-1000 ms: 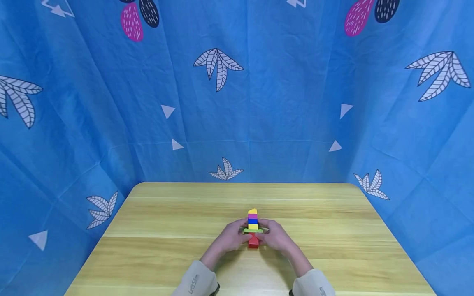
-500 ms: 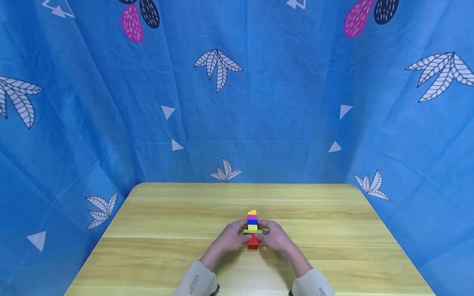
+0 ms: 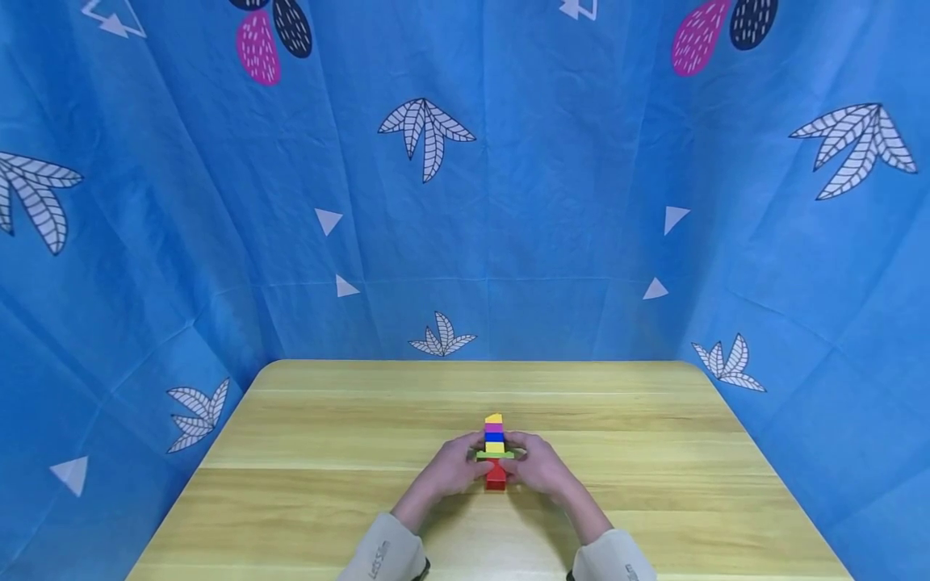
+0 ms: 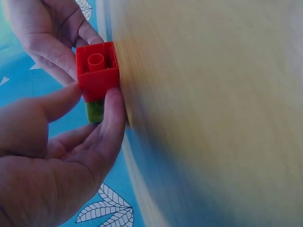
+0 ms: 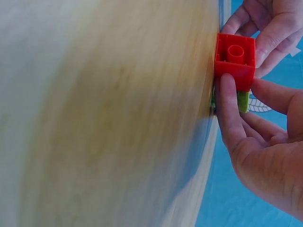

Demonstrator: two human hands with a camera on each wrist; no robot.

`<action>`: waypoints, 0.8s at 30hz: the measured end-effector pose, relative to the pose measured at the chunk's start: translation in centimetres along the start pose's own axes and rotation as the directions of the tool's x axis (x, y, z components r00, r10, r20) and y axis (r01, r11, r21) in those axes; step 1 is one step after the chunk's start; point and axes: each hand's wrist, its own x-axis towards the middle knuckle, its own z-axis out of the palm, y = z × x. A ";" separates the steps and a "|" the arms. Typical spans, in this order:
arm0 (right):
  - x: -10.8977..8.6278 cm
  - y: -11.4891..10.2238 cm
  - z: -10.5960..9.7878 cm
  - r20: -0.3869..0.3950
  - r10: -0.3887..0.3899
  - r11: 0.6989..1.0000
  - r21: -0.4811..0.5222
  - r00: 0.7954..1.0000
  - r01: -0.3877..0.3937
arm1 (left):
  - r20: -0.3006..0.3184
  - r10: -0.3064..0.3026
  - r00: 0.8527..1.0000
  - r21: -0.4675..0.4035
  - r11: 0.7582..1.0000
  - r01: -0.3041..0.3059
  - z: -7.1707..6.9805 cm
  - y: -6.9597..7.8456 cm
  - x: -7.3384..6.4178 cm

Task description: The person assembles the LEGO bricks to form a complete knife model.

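Note:
A stack of toy building bricks (image 3: 495, 437) lies between both hands at mid-table, its length pointing away from the person. From the far end it runs sloped yellow, magenta, blue, yellow, a wider green piece (image 3: 496, 455), and a red brick (image 3: 496, 486) nearest the person. My left hand (image 3: 452, 466) grips the stack from the left, thumb and fingers on the red brick. From the other side my right hand (image 3: 536, 462) holds it the same way. Both wrist views show the hollow underside of the red brick (image 4: 97, 78), its inner tube visible; fingers partly hide the green piece (image 5: 243, 100) behind it.
The wooden table (image 3: 327, 428) spreads around the hands, with rounded far corners. Behind it and along both sides hangs a blue patterned curtain (image 3: 552, 202). Light grey sleeves (image 3: 385, 549) cover the forearms at the near edge.
Both hands keep the same grip on the brick stack. The head view has shifted very slightly, so the curtain and table sit a little lower in the picture.

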 end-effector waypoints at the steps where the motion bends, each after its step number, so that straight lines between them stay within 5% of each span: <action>1: 0.0 0.0 0.0 0.000 0.002 1.000 0.003 1.000 -0.002 | -0.001 0.001 1.000 0.001 1.000 -0.001 0.0 0.0 0.0; 17: -0.2 -0.1 -0.1 -0.029 0.020 0.999 -0.042 0.999 -0.021 | -0.016 -0.020 1.000 0.006 1.000 0.020 0.0 -0.1 -0.2; 24: -1.1 -0.3 -1.6 -0.084 -0.019 0.986 -0.168 0.996 0.004 | -0.032 0.029 0.999 0.101 0.995 -0.026 -1.9 -0.8 -0.8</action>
